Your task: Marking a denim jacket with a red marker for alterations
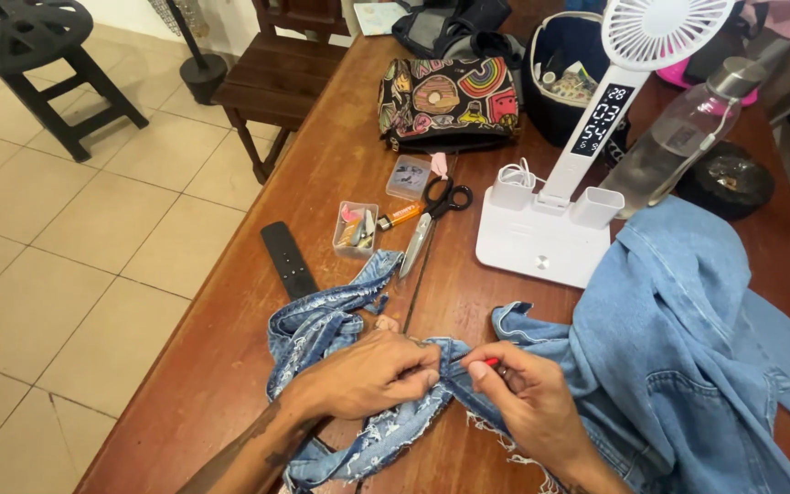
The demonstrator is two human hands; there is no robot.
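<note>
Denim garment (669, 348) — light blue, frayed along its edges, spread over the near right part of the wooden table (340, 165), with a ragged strip (322, 320) of it trailing left toward the table edge. Left hand (368, 375) lies on the frayed strip, fingers curled and pinching the fabric down. Right hand (528, 393) just beside it, thumb and forefinger closed on a small red tool (492, 362) — probably a seam ripper, too little shows to be sure — its tip against the denim between the two hands.

Behind the hands: black-handled scissors (432, 215) lying closed, blades pointing toward the person; an orange lighter (400, 215) just left of them; a small clear box (356, 229) of bits beside that; a second clear box (409, 177) further back. A black remote (288, 261) lies near the left table edge. White desk fan (596, 137) with a digital display on its stem stands on a flat white base to the right of the scissors, touching the denim at its near corner. A clear bottle (678, 137) with a metal cap leans behind it. A black pouch (450, 101) with colourful patches sits at the back, a dark basket (569, 73) next to it. Tiled floor (75, 247) to the left, a wooden chair (276, 82) pulled up at the far side.
</note>
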